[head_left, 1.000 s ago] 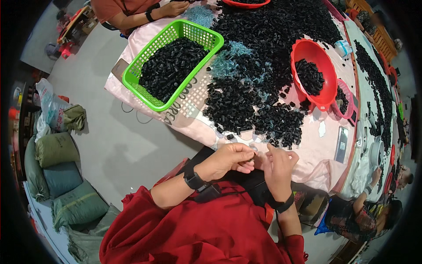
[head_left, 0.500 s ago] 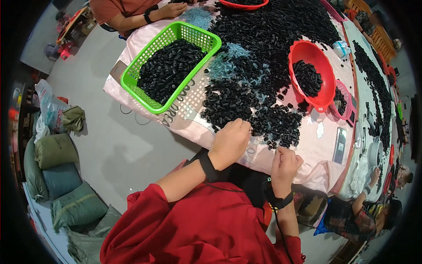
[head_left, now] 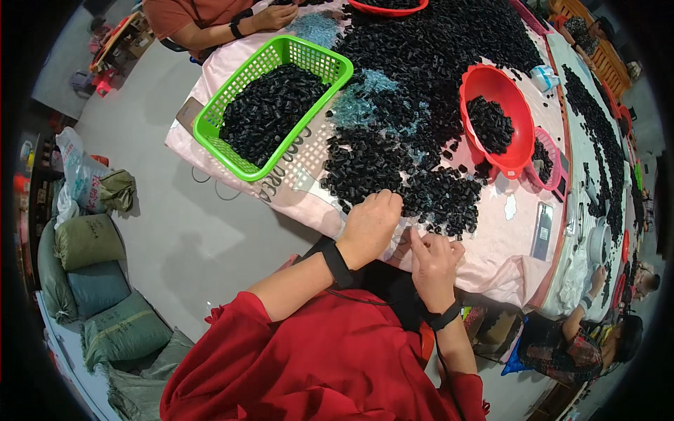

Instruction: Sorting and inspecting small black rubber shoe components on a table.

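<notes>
My left hand [head_left: 372,223] is at the near edge of a pile of small black plastic parts [head_left: 444,200]. Its fingers are bent and pressed together, and their tips touch the pile; whatever they hold is hidden. Close to its right is my right hand [head_left: 435,270], over the front edge of the pink cloth. Its fingers are curled, with one digit pointing up toward the parts, and anything in its grasp is too small to make out. Small clear bluish pieces [head_left: 372,95] lie scattered over the black parts farther back.
A green basket [head_left: 203,133] of black parts stands at the left, a red bowl [head_left: 521,123] at the right beside a pink basket [head_left: 549,184]. A phone [head_left: 543,231] lies on the pink cloth [head_left: 491,245]. Another person's hand [head_left: 276,17] works at the far left. Sacks [head_left: 126,326] lie on the left.
My right hand has moved left, closer to my left hand, and one digit now points up toward the parts. The left hand has hardly moved.
</notes>
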The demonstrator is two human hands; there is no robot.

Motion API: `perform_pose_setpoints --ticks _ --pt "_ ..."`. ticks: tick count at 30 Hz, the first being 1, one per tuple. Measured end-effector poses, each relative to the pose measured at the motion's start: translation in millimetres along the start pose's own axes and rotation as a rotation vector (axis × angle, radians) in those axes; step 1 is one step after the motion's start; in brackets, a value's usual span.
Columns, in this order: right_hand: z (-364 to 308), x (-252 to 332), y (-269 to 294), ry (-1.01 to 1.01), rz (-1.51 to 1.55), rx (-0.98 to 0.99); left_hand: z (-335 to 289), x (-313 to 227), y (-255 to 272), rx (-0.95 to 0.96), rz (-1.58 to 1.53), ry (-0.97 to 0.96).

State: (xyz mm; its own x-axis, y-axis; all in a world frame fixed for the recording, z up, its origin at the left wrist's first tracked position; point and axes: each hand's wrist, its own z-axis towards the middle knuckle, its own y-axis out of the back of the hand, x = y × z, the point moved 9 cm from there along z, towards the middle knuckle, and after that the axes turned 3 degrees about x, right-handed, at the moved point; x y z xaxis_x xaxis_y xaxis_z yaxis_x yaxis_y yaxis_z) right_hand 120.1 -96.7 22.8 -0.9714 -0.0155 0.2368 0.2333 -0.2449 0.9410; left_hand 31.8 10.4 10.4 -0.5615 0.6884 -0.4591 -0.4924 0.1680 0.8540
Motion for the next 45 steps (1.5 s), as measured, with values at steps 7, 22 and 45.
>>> perform_pose_setpoints --ticks 7,22,45 --pt "-3.5 -20.6 0.8 -0.11 0.148 -0.129 0.5 -5.5 -4.7 0.022 0.017 -0.065" --pt "26.7 -7.8 -2.7 -0.104 0.05 -0.155 -17.9 4.3 15.6 -0.013 -0.301 0.065" --pt "20.1 -29.4 33.3 -0.263 0.283 -0.18 -66.5 -0.5 -32.1 0.627 -1.737 0.507"
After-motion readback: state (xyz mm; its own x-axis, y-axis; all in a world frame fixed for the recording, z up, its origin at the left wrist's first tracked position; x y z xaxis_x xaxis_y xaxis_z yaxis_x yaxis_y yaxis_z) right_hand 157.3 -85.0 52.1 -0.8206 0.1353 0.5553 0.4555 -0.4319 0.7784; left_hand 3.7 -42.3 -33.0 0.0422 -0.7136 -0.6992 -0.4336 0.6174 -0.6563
